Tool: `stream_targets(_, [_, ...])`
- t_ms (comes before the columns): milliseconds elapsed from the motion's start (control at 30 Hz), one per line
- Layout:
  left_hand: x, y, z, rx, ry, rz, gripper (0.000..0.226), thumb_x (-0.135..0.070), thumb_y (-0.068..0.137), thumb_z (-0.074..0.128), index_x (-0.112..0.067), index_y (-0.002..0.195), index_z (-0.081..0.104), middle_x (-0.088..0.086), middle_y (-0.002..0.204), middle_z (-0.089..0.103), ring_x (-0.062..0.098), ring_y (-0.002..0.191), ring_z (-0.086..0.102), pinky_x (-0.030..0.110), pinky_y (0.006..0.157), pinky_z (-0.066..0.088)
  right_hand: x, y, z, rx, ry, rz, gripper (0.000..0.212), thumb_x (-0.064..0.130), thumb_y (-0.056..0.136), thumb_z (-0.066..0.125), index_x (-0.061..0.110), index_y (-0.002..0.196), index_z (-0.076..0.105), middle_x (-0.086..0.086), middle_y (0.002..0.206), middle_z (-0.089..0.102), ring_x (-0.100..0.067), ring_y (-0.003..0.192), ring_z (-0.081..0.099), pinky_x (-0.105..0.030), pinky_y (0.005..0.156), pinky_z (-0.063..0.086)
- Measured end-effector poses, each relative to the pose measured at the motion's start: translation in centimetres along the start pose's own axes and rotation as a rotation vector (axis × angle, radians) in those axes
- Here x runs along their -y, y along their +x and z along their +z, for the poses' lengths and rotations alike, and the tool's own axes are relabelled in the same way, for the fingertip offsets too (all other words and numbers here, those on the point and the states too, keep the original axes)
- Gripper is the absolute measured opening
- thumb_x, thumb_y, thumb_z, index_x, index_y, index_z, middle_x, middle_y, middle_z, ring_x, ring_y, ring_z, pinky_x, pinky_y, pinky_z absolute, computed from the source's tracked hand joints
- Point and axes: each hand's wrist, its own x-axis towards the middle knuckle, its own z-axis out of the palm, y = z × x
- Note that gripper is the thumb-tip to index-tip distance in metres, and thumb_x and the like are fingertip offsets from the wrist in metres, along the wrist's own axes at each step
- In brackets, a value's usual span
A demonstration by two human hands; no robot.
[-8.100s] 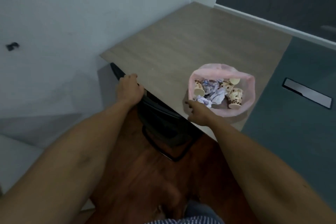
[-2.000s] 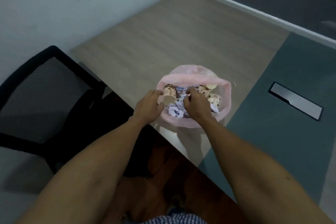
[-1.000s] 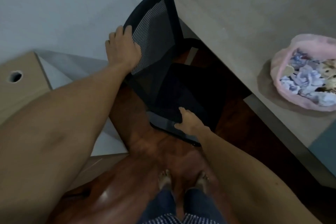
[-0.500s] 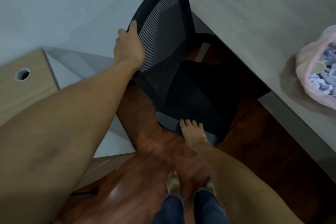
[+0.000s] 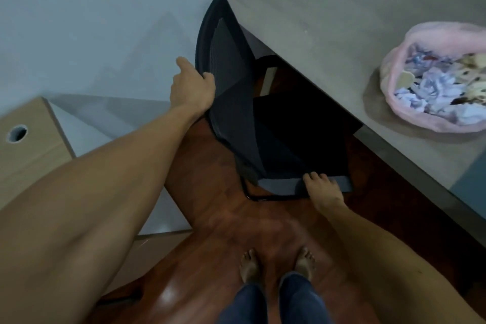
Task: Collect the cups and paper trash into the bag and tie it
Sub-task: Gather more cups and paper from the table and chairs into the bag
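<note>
A pink plastic bag (image 5: 410, 118) stands open on the grey table (image 5: 328, 21) at the right, cut off by the frame edge. Inside lie crumpled white paper (image 5: 431, 87) and spotted paper cups (image 5: 470, 68). Both hands are away from it, on a black mesh chair (image 5: 231, 81). My left hand (image 5: 190, 88) grips the edge of the chair's backrest. My right hand (image 5: 323, 189) rests with its fingers over the front edge of the chair's seat.
The chair's seat sits partly under the table's front edge. A light wooden cabinet top (image 5: 23, 150) with a round hole is at the left, against a white wall (image 5: 105, 21). My bare feet (image 5: 276, 265) stand on the reddish wooden floor.
Both hands left the bag's rim and went to the chair. In the last half second the chair has slid further under the table, and the bag has come more into view.
</note>
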Motion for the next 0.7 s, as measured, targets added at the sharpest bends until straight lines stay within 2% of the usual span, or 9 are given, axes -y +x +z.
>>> stream_targets(67, [-1.5,-1.3,1.3,0.026,-0.009,-0.049,0.041,-0.039,0.101,0.039,-0.007,0.125,0.043,0.018,0.116,0.062,0.039,0.102,0.062,0.052,0.09,0.053,-0.7,-1.1,-0.9,-0.063,0.143,-0.056,0.066,0.043,0.098,0.057,0.019,0.152,0.027,-0.007,0.145,0.045,-0.031,0.127,0.05,-0.047,0.1,0.047])
stream_targets(133, [-2.8,-2.8,2.2,0.061,0.005,-0.095,0.046,-0.04,0.103,0.035,-0.004,0.129,0.048,0.021,0.127,0.06,0.041,0.112,0.059,0.051,0.096,0.05,0.5,-2.3,-2.8,-0.157,0.332,-0.144,0.08,0.07,0.095,0.043,0.022,0.156,0.024,-0.004,0.149,0.042,-0.03,0.125,0.054,-0.046,0.092,0.052])
stream_targets(200, [-3.6,-3.9,2.8,0.092,-0.002,-0.13,0.051,-0.039,0.102,0.033,-0.002,0.134,0.048,0.022,0.134,0.057,0.042,0.118,0.057,0.049,0.1,0.047,2.8,-3.5,-5.1,-0.318,0.427,-0.171,0.087,0.081,0.091,0.033,0.021,0.154,0.03,-0.003,0.146,0.048,-0.029,0.115,0.061,-0.044,0.082,0.055])
stream_targets(267, [-3.9,-4.6,3.2,0.13,-0.014,-0.143,0.055,-0.04,0.101,0.032,-0.002,0.138,0.046,0.022,0.137,0.056,0.042,0.119,0.057,0.05,0.102,0.047,4.6,-4.5,-6.8,-0.48,0.408,-0.183,0.083,0.079,0.092,0.035,0.018,0.146,0.043,-0.004,0.134,0.058,-0.03,0.097,0.068,-0.041,0.071,0.055])
stream_targets(333, [-4.2,-4.8,3.5,0.142,0.006,-0.144,0.057,-0.041,0.101,0.032,-0.002,0.139,0.047,0.022,0.137,0.057,0.042,0.118,0.058,0.05,0.103,0.048,4.9,-5.3,-8.1,-0.58,0.356,-0.194,0.068,0.07,0.096,0.04,0.015,0.133,0.054,-0.004,0.117,0.064,-0.032,0.08,0.069,-0.04,0.061,0.053])
stream_targets(400, [-4.5,-4.5,3.6,0.138,0.01,-0.145,0.056,-0.041,0.103,0.032,-0.002,0.141,0.044,0.022,0.139,0.055,0.043,0.121,0.057,0.05,0.104,0.047,4.5,-5.8,-8.9,-0.613,0.3,-0.229,0.056,0.065,0.098,0.042,0.015,0.12,0.057,-0.004,0.105,0.065,-0.033,0.071,0.068,-0.038,0.056,0.051])
stream_targets(500, [-5.2,-2.6,3.8,0.134,-0.059,-0.144,0.054,-0.038,0.105,0.033,-0.003,0.146,0.035,0.023,0.145,0.049,0.043,0.126,0.053,0.05,0.107,0.044,4.7,-6.5,-9.9,-0.69,0.266,-0.277,0.05,0.061,0.097,0.044,0.015,0.11,0.058,-0.004,0.093,0.066,-0.033,0.061,0.066,-0.033,0.049,0.044])
stream_targets(600, [-5.8,-0.6,4.2,0.103,-0.122,-0.162,0.05,-0.036,0.106,0.032,-0.005,0.146,0.033,0.024,0.145,0.048,0.043,0.127,0.053,0.05,0.108,0.044,5.3,-6.7,-10.6,-0.749,0.238,-0.31,0.05,0.058,0.098,0.046,0.012,0.11,0.061,-0.006,0.085,0.068,-0.033,0.051,0.062,-0.03,0.043,0.036])
stream_targets(700, [-5.9,0.4,4.7,0.086,-0.172,-0.187,0.049,-0.037,0.107,0.03,-0.007,0.146,0.033,0.022,0.145,0.048,0.04,0.125,0.054,0.05,0.107,0.044,5.3,-6.5,-11.0,-0.734,0.244,-0.359,0.048,0.051,0.101,0.047,0.01,0.123,0.058,-0.008,0.093,0.067,-0.035,0.055,0.063,-0.032,0.044,0.037])
